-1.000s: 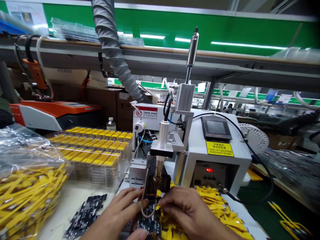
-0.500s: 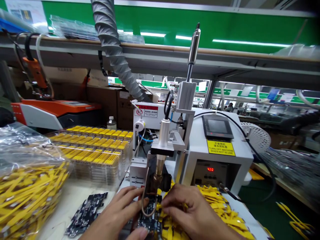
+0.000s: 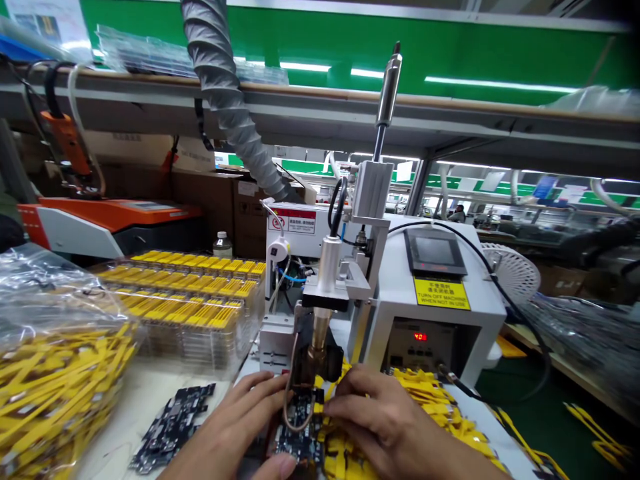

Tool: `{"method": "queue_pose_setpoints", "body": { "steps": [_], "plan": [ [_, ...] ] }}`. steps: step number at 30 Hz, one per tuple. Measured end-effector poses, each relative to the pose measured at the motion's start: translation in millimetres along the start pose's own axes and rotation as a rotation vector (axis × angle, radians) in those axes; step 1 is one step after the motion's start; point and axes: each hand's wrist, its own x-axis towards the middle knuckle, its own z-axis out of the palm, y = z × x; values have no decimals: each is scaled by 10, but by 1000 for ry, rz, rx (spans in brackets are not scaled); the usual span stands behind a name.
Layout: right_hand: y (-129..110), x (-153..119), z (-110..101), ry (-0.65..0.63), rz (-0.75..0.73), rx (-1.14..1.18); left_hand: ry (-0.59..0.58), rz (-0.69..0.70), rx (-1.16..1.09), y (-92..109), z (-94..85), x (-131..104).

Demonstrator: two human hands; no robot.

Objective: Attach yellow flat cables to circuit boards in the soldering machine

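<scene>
A black circuit board (image 3: 298, 430) lies beneath the brass tip (image 3: 316, 357) of a soldering machine. My left hand (image 3: 235, 420) rests along the board's left side, its fingers stretched out and its thumb over the near part. At the board's right edge my right hand (image 3: 377, 417) has its fingers pinched around the end of a yellow flex cable (image 3: 319, 407); the fingers partly hide the cable. A curved metal tube (image 3: 286, 407) loops over the board, between the hands. Loose yellow flex cables (image 3: 345, 460) lie under and around my right hand.
Another circuit board (image 3: 173, 427) lies left of my left hand. A plastic bag of yellow cables (image 3: 55, 393) and stacked clear trays (image 3: 195, 313) with more stand at left. The machine's control box (image 3: 440, 267) is behind my right hand, beside a cable heap (image 3: 450, 420).
My right hand has shifted slightly, still pinching at the board's right edge. My left hand stays nearly in place. The camera view has moved a little.
</scene>
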Motion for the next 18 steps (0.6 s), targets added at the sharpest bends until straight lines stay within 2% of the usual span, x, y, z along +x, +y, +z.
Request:
{"method": "queue_pose_setpoints", "body": {
  "steps": [11, 18],
  "plan": [
    [-30, -12, -28, -32, 22, -39, -8, 41, 98, -2, -12, 28],
    [-31, 1, -19, -34, 17, -48, -16, 12, 37, 8, -17, 4]
  ]
}}
